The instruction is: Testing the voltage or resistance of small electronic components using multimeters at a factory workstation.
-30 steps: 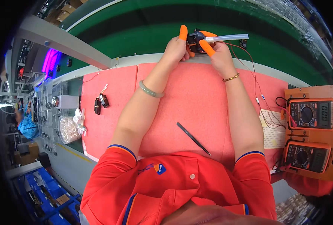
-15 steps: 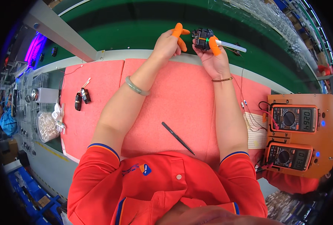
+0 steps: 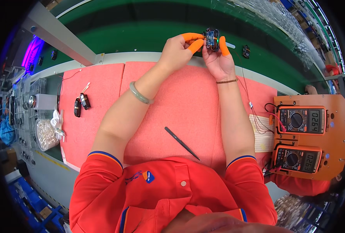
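From the head camera I see both hands raised at the far edge of the pink mat [image 3: 180, 101]. My right hand [image 3: 219, 62] is closed around a small dark circuit module [image 3: 212, 39] — held over the green belt [image 3: 141, 35]. My left hand [image 3: 176, 50] pinches toward its left side with orange-capped fingertips [image 3: 195, 46], seemingly touching. Black tweezers [image 3: 181, 143] lie on the mat near my chest; two orange multimeters [image 3: 300, 139] sit at right.

I wear a red-orange polo shirt [image 3: 172, 194] with blue-edged short sleeves, white buttons and a small chest badge. Orange finger cots cover fingertips on my left hand [image 3: 176, 50] and right hand [image 3: 219, 62]. A pale green bangle [image 3: 138, 94] circles my left wrist, a thin beaded bracelet [image 3: 226, 81] my right.
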The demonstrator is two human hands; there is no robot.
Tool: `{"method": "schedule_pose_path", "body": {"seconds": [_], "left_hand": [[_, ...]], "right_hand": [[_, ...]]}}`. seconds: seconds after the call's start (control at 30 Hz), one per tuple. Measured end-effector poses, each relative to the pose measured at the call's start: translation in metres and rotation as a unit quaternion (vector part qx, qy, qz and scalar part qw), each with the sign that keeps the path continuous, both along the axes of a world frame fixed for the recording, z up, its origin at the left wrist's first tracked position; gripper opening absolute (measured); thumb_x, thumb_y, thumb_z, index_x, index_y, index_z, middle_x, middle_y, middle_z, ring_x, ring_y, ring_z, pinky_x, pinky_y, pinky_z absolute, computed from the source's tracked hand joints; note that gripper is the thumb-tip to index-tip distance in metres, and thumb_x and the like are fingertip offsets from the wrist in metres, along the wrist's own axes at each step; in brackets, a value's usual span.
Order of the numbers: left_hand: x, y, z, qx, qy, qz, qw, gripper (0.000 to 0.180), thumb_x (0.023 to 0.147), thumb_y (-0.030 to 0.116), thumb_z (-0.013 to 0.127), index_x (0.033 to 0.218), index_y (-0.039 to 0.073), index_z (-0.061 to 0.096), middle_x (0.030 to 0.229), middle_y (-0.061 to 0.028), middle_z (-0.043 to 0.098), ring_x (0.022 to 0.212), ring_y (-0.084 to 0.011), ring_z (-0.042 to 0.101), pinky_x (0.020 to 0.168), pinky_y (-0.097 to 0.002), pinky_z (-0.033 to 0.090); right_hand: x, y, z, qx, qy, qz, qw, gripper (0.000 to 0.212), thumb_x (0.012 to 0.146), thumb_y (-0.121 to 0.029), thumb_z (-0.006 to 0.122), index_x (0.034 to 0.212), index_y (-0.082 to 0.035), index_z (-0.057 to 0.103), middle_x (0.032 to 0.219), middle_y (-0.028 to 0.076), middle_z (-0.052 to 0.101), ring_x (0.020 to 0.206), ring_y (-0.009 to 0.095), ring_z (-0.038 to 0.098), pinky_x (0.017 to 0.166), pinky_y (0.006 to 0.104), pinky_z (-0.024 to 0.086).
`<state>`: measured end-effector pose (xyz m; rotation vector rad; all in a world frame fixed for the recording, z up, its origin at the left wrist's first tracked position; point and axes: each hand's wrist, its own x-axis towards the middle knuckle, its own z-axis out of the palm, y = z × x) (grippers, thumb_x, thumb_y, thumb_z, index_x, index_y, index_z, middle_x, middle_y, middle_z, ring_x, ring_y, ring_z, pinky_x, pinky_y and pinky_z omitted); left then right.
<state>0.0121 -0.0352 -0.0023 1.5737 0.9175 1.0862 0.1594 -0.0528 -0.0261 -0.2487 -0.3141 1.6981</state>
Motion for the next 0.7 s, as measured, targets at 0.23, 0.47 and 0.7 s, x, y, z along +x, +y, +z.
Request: {"method": "schedule_pose_path", "body": {"seconds": [0.23,0.47,0.7], "left_hand": [[-0.001,0.0,0.001,0.01,0.017,-0.003,1.0,0.021,0.08,0.012,0.052,0.099,0.008,0.059,0.078,-0.0005,0.058,0.058,-0.0043,0.046,0.051,-0.0169,0.038],[-0.002,0.012,-0.006,-0.012,-0.088,0.062,0.994,0.024,0.084,0.015,0.048,0.104,0.004,0.054,0.085,-0.0026,0.059,0.066,-0.0062,0.05,0.059,-0.0173,0.041],[0.001,0.024,-0.021,0.022,-0.046,0.012,0.999,0.026,0.081,0.012,0.053,0.104,0.0,0.053,0.091,-0.0058,0.058,0.078,-0.0105,0.054,0.07,-0.0207,0.043]], "right_hand": [[-0.003,-0.001,0.002,-0.008,-0.004,-0.014,1.0,0.035,0.082,-0.024,0.049,0.104,0.002,0.043,0.1,0.016,0.05,0.093,0.025,0.052,0.08,0.0348,0.046],[-0.01,-0.001,0.003,0.031,-0.072,-0.078,0.994,0.03,0.081,-0.018,0.052,0.105,-0.001,0.044,0.099,0.013,0.051,0.094,0.025,0.05,0.083,0.0374,0.042],[-0.018,-0.005,0.01,0.055,-0.33,-0.173,0.926,0.026,0.074,-0.006,0.059,0.099,-0.004,0.051,0.094,0.007,0.054,0.085,0.015,0.052,0.077,0.0289,0.043]]}}
